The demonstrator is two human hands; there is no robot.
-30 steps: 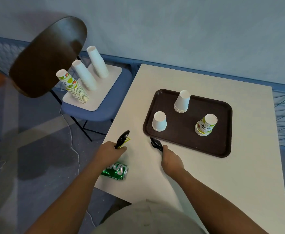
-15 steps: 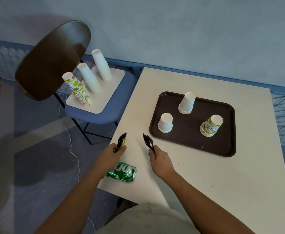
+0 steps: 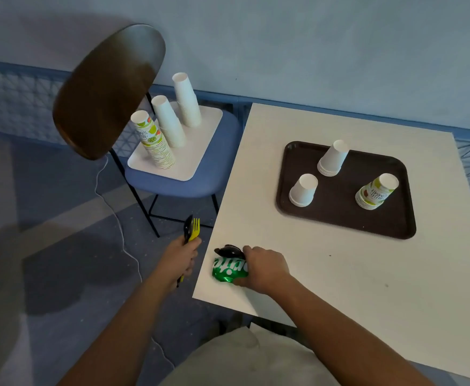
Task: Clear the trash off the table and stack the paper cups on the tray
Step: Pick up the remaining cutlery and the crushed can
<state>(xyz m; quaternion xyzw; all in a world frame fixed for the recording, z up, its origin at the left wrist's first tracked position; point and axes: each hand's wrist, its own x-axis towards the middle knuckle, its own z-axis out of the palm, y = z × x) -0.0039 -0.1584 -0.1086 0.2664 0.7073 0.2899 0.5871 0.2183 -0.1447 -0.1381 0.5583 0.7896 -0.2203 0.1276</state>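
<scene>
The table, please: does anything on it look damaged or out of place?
Yes: the green soda can lies on its side at the table's near left corner, seemingly crumpled, gripped by the right hand with a black spoon.

R hand (image 3: 267, 267) grips green can (image 3: 228, 271) + spoon (image 3: 227, 250); L hand (image 3: 182, 257) holds fork (image 3: 195, 229).

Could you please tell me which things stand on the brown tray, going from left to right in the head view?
Upturned white cup → short stack of white cups → stack of printed cups.
</scene>
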